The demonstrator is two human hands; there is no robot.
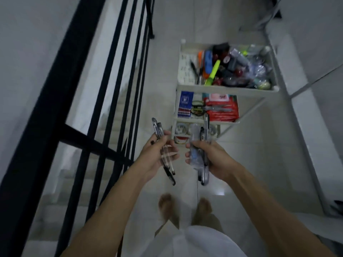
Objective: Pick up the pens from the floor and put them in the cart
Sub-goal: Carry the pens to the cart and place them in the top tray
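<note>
Head view: person stands facing the white cart [224, 89]
Left hand [157, 154]: closed round clear pens [163, 145]
Right hand [207, 156]: gripping a second bundle [199, 145] — nearer the cart
Cart: ahead, slightly right — pen axes point toward it

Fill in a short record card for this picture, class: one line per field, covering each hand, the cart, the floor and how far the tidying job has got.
left hand: holds a few clear-barrelled pens
right hand: grips a bundle of pens
cart: white, tiered, ahead of the hands; top tray crowded with stationery
floor: pale tiles, no pens visible on it
railing: black, beside a staircase
task stage: pens gathered, not yet in cart
</note>
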